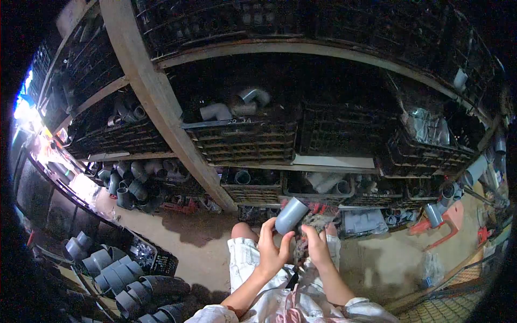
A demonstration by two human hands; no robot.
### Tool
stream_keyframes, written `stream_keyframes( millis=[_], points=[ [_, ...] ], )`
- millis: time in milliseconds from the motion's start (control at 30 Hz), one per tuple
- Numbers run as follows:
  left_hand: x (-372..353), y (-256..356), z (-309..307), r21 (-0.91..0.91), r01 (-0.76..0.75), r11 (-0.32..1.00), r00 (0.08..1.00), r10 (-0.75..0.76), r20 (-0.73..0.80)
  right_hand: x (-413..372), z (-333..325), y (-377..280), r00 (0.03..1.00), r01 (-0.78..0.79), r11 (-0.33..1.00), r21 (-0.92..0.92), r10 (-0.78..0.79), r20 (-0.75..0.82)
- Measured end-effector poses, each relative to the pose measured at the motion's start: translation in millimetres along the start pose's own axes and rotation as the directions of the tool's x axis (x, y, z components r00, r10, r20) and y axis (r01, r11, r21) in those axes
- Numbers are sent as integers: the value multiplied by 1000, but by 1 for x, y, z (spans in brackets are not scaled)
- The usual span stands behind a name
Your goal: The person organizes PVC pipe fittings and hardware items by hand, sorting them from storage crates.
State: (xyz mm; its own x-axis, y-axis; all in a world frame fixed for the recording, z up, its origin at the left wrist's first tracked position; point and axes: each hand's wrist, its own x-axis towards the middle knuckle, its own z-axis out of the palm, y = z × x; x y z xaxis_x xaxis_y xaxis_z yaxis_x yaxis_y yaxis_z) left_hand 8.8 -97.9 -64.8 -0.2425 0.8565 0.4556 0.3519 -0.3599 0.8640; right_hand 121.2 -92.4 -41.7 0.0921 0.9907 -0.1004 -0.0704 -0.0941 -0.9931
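Note:
A grey plastic pipe fitting (291, 216) is tilted up in front of my lap, its upper end leaning right. My left hand (272, 248) is closed around its lower left side, thumb and fingers on the outer wall. My right hand (318, 246) is just right of the fitting, fingers curled on a dirty, greyish rag (321, 219). Part of the rag hangs between the two hands and part shows beyond my right fingers. Whether the rag touches the fitting is hard to make out.
Wooden shelves with dark crates (245, 142) of pipe fittings rise ahead. More grey fittings (119, 277) are piled at lower left beside a black basket (164, 262). On the right, a red plastic stool (449, 226) lies near a grey fitting (433, 215) and a clear bag (432, 267).

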Motion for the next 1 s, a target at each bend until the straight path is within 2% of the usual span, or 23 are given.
stream_keyframes(
  millis=[67, 133, 167, 200, 267, 300, 400, 433, 533, 667, 700, 800, 833, 900, 967, 1000],
  points=[
    [0, -1, 1, 25, -30, 999, 1000, 30, -2, 1, 1, 0, 991, 129, 989, -71, -131, -20],
    [7, -3, -2, 33, -20, 999, 1000, 20, -1, -1, 1, -2, 992, 124, 991, -54, -123, 24],
    [7, -4, -4, 32, 61, 998, 998, -62, 5, -6, 3, -17, 990, 140, 986, -91, -140, 7],
    [7, -7, -3, -1, 77, 997, 997, -77, -5, -12, 4, -31, 987, 155, 979, -129, -157, -10],
    [6, -14, -3, -65, 105, 992, 994, -107, -23, -14, 3, -31, 984, 176, 984, -39, -176, 5],
    [6, -10, -4, -37, 89, 995, 996, -90, -22, -11, 2, -20, 989, 143, 990, 3, -143, -26],
    [1, -2, -2, 20, -25, 999, 1000, 25, 2, 3, -4, 8, 993, -116, 992, 47, 117, -27],
    [-1, -1, 0, 34, -76, 997, 997, 76, -14, 7, -5, 18, 988, -139, 989, 47, 142, -64],
    [3, -1, -2, 17, 51, 999, 999, -51, 9, -1, 3, -5, 999, -32, 985, 169, 36, -21],
    [5, -4, -2, -1, 71, 998, 997, -71, -22, -11, -1, -10, 998, 51, 999, 10, -51, 28],
    [3, -10, -1, 1, 57, 998, 998, -57, -15, -12, 1, -21, 979, 203, 976, -80, -203, 11],
    [-4, -3, 2, -86, 137, 987, 990, -134, 41, -8, 3, -17, 912, 391, 900, -192, -407, -48],
    [-6, 6, 2, -117, 147, 982, 989, -141, 54, -4, 1, 6, 945, 305, 950, -69, -311, -102],
    [-10, 12, 1, -118, 120, 986, 990, -110, 87, -2, -12, 4, 997, 75, 993, -90, -75, 2],
    [-10, 12, 1, -106, 109, 988, 991, -100, 89, -2, -16, -11, 979, -178, 970, -165, 191, 69],
    [-8, 7, 1, -109, 116, 987, 990, -106, 93, -3, -14, -11, 998, -30, 986, -165, 40, 55]
  ],
)
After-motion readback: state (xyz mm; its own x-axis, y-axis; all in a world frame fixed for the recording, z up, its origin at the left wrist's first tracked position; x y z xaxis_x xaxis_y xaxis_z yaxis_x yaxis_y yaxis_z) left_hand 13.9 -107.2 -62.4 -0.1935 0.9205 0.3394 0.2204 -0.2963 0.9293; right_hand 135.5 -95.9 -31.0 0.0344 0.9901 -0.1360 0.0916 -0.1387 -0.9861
